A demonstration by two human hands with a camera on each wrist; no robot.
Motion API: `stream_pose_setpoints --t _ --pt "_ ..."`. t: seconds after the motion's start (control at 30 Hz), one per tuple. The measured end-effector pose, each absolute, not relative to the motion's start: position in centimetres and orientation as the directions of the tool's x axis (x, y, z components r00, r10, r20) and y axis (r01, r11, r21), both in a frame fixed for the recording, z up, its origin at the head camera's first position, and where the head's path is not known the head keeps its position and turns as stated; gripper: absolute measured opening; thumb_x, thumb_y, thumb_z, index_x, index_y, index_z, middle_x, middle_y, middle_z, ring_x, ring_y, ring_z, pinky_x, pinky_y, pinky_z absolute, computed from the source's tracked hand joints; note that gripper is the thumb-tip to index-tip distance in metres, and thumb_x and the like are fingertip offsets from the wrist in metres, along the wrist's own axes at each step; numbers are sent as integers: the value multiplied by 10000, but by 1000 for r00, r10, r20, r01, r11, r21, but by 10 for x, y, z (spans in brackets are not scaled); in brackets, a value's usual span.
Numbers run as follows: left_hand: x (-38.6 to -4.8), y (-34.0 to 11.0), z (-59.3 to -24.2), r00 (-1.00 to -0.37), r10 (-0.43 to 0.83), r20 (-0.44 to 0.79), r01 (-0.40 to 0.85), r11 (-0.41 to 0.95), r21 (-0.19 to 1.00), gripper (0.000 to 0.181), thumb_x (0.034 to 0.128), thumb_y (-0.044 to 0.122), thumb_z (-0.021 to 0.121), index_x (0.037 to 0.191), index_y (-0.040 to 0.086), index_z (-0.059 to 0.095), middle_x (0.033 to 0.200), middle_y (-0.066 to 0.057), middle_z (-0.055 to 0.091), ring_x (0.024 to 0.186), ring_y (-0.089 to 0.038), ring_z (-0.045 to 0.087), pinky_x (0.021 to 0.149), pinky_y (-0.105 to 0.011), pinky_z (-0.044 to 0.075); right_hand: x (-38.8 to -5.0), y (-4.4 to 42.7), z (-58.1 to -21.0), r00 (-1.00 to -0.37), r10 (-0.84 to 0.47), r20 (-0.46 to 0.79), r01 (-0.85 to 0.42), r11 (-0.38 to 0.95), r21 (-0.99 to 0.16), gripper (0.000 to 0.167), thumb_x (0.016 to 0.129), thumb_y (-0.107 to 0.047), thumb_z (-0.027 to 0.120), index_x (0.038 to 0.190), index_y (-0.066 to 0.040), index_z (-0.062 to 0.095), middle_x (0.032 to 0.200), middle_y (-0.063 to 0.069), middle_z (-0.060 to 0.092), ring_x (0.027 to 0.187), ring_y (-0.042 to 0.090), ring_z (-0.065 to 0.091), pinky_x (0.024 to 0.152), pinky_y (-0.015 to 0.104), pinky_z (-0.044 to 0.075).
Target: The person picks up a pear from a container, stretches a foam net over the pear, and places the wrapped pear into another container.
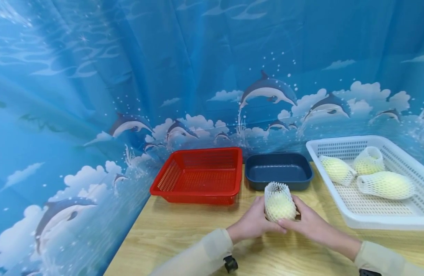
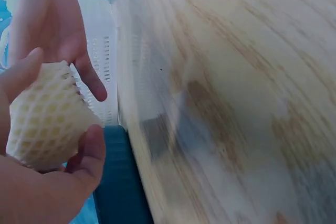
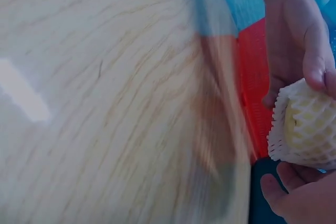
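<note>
Both hands hold a pale yellow fruit in a white foam net above the wooden table, in front of the blue basin; its kind is unclear. My left hand grips it from the left, with thumb and fingers bent around the netting in the left wrist view. The right hand is at its right side, its thumb on the near face of the net. In the right wrist view the right hand's curled fingers lie close below the fruit. The net's end opens upward, away from me.
A red plastic basket stands back left, with a dark blue basin beside it. On the right, a white basket holds several netted yellow fruits. A dolphin-printed curtain hangs behind the wooden table.
</note>
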State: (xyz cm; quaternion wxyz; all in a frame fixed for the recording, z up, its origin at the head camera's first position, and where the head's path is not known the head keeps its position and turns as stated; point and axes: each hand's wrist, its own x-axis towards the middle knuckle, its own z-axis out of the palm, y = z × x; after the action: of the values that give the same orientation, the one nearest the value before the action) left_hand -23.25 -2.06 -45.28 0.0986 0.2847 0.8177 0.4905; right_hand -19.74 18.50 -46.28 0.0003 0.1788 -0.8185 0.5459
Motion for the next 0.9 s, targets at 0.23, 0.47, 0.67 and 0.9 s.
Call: stream_pose_setpoints --t 0.23,0.47,0.67,0.9 --pt "-236 -23 -453 -781 599 177 344 175 923 762 746 158 886 1384 290 490 1254 122 596 1102 -13 589 966 -221 486 -194 185 -456 -924 -314 218 -318 317 -893 692 919 -173 720 1485 -4 360 1378 213 532 1119 90 594 836 280 564" --pt "-237 -30 -453 -755 648 103 228 112 967 794 751 59 835 1412 287 459 1276 113 595 1113 -38 598 945 -231 511 -196 195 -446 -907 -406 115 -219 220 -951 738 1015 -180 579 1588 -4 147 1552 325 319 1380 461 387 947 186 463" --pt "-235 -33 -450 -762 648 27 100 77 992 827 757 -59 784 1439 209 400 1319 70 529 1154 -85 556 917 -257 544 -194 197 -447 -856 -514 50 -121 105 -987 806 1030 -167 537 1596 5 -11 1579 358 219 1325 109 491 985 179 455" --pt "-229 -29 -454 -823 567 40 176 186 967 785 773 46 836 1427 183 424 1195 69 548 915 -60 608 774 -213 558 -195 191 -449 -914 -404 50 -121 153 -981 753 1007 -206 599 1583 -1 159 1506 304 395 1178 -24 551 946 204 488"
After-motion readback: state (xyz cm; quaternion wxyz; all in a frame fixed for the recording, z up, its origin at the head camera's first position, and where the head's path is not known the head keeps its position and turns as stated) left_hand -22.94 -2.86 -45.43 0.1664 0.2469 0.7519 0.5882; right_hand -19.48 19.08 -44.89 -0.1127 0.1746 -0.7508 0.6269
